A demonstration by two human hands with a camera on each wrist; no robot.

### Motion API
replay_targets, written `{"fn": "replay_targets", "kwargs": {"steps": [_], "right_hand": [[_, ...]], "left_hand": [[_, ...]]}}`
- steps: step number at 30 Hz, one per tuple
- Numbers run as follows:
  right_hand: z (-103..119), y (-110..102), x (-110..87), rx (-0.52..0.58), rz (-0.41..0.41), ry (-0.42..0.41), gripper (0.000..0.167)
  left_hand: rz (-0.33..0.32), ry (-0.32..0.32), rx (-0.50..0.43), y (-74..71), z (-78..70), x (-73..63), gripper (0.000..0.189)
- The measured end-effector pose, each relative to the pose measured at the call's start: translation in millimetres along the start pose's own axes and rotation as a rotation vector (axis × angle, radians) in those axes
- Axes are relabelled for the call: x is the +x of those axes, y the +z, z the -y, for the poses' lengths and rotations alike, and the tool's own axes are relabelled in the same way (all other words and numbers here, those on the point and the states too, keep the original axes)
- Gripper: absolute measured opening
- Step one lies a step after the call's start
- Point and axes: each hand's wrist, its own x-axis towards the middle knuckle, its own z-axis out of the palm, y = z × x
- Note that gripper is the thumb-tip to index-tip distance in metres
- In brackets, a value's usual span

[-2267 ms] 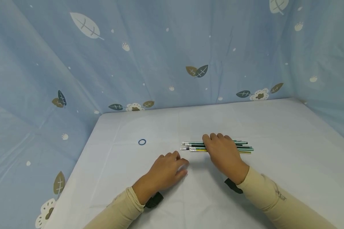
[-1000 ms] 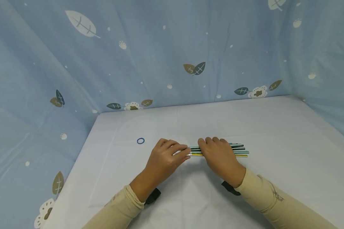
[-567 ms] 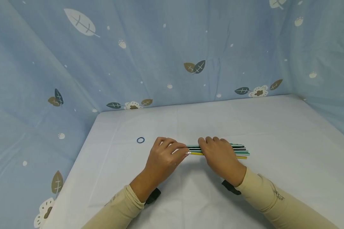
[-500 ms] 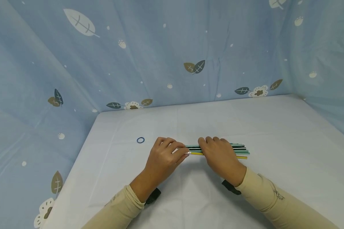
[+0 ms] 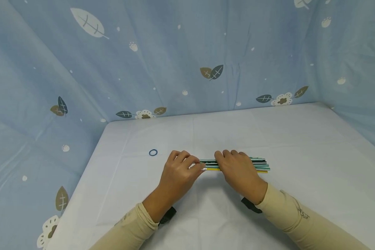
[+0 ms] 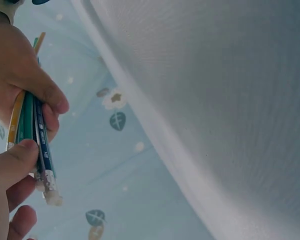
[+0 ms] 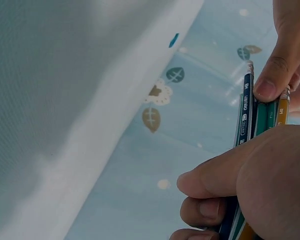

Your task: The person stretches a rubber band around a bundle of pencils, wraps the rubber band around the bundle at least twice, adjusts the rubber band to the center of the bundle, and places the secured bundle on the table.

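A bundle of pencils [image 5: 211, 165] in green, dark blue and yellow runs sideways between my two hands. My right hand [image 5: 242, 173] grips the bundle near its middle, and the far ends [image 5: 262, 165] stick out past it. At the other end, my left hand [image 5: 179, 175] pinches the eraser ends between thumb and fingers. The left wrist view shows that thumb [image 6: 20, 155] pressed on the pencils, with some white erasers [image 6: 52, 199] poking out beyond. In the right wrist view, a dark blue pencil [image 7: 247, 102] and a yellow pencil [image 7: 283, 106] flank green ones.
A blue ring [image 5: 153, 152], like a rubber band, lies on the white-covered table [image 5: 162, 135] left of the hands. A blue curtain [image 5: 162, 52] printed with leaves and flowers rises behind the table and along its sides.
My left hand has risen from the cloth beside the pencils and now pinches their eraser ends. My right hand keeps its grip, slightly further left. The ring stays put.
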Motion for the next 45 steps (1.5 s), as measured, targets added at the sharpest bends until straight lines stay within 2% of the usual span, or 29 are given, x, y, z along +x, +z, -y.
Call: {"fn": "replay_targets", "kwargs": {"steps": [6, 15, 24, 30, 38, 45], "right_hand": [[-0.2, -0.3, 0.0, -0.013, 0.016, 0.002, 0.031], [-0.5, -1.1, -0.3, -0.018, 0.004, -0.011, 0.03], [1.2, -1.4, -0.7, -0.014, 0.028, -0.018, 0.029], [0.9, -0.7, -0.3, -0.012, 0.051, -0.007, 0.029], [-2.5, -0.8, 0.0, -0.004, 0.051, 0.007, 0.029], [-3.3, -0.1, 0.7, 0.006, 0.035, 0.014, 0.029]], "left_hand": [[0.021, 0.005, 0.036, -1.7, 1.0, -0.7, 0.019], [-0.003, 0.055, 0.032, -0.4, 4.8, -3.0, 0.019], [0.05, 0.094, 0.102, -4.2, 1.7, -1.2, 0.016], [0.088, 0.082, 0.13, -5.9, 1.6, -1.3, 0.011], [0.033, 0.084, 0.133, -4.6, 8.1, -2.4, 0.017], [0.022, 0.063, 0.109, -5.5, 9.8, -2.0, 0.018]]}}
